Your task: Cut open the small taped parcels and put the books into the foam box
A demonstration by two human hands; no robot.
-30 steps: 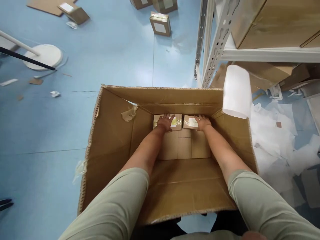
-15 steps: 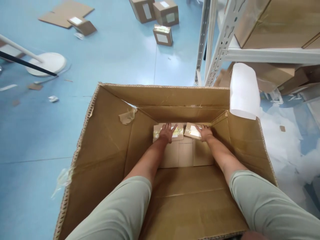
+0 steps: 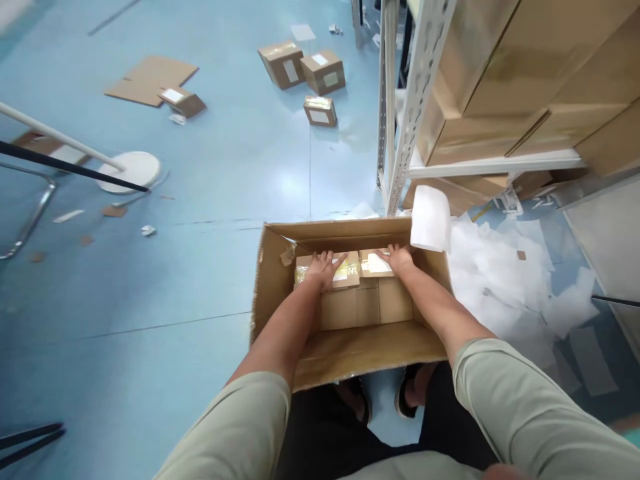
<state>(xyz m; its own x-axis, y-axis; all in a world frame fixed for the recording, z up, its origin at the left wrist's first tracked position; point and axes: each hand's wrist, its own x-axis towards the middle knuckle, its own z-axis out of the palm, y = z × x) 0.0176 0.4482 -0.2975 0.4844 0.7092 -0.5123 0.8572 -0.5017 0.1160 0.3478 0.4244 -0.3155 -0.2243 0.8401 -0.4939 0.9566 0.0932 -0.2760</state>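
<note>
Lying side by side along the far inner wall of a large open cardboard box (image 3: 363,343), two small taped cartons are covered in part by the hands. The left carton (image 3: 353,273) is topped by the left hand (image 3: 321,270), fingers spread and thumb held out; the right carton (image 3: 367,268) is covered at its outer end by the right hand (image 3: 399,260). Whether either is gripped or only pressed cannot be told. Both cartons are judged stiff and probably fairly light, though the contents are hidden and fragility cannot be ruled out. Shiny tape may be slippery, so the bare cardboard ends are best grasped. A pale label is borne by each carton, but no writing or brand can be read.
</note>
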